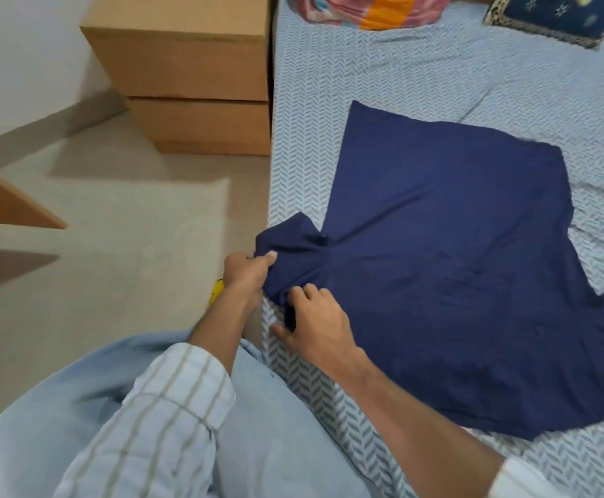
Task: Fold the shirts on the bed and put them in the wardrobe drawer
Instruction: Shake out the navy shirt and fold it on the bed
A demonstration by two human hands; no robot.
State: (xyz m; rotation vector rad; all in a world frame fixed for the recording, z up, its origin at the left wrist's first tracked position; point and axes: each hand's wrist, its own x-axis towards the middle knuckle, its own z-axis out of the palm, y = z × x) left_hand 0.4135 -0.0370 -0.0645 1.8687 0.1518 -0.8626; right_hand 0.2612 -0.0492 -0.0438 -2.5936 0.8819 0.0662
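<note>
A navy shirt (448, 260) lies spread on the bed (419, 77), its near sleeve hanging over the bed's edge. The left hand (246, 271) pinches that sleeve between thumb and curled fingers. The right hand (318, 321) grips the fabric just beside it, fingers curled into a fold. No writing or label shows on the shirt. A wooden drawer unit (192, 84) stands beside the bed.
</note>
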